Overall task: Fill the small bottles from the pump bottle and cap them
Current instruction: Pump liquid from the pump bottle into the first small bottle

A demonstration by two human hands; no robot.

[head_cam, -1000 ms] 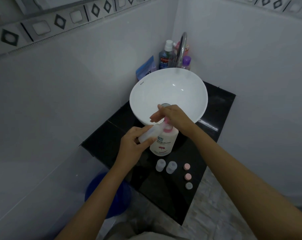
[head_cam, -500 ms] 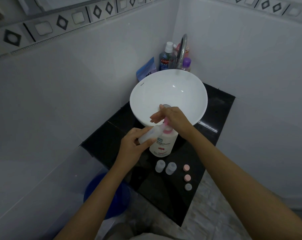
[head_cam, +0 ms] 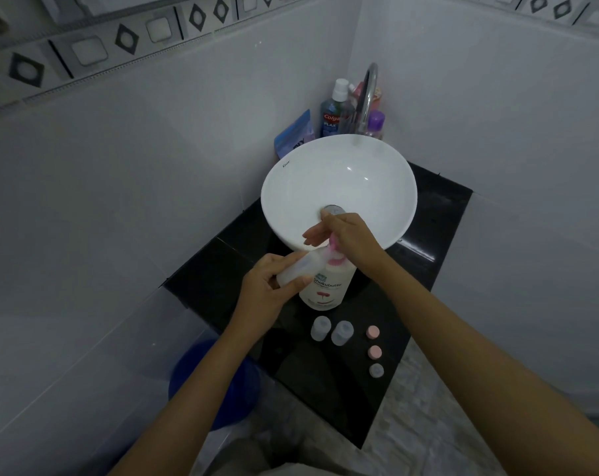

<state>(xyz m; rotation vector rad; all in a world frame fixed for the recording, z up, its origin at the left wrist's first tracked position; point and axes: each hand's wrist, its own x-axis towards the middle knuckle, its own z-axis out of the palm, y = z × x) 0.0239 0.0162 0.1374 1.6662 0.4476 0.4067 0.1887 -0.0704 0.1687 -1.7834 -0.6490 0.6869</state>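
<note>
The left hand (head_cam: 268, 290) grips a small bottle (head_cam: 299, 267), light and probably squeezable, by its body; the right hand (head_cam: 346, 238), fingers extended, presses the pump bottle (head_cam: 327, 288) head.

basin (head_cam: 339, 173) white | counter (head_cam: 435, 214) black | pump bottle (head_cam: 325, 286) white, pink pump | bucket (head_cam: 215, 383) blue

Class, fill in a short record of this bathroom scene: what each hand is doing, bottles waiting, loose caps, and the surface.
left hand: holds small bottle tilted at the pump spout
right hand: rests on top of pump bottle
waiting bottles: two, uncapped
loose caps: two pink, one grey
surface: black counter, by white basin
</note>
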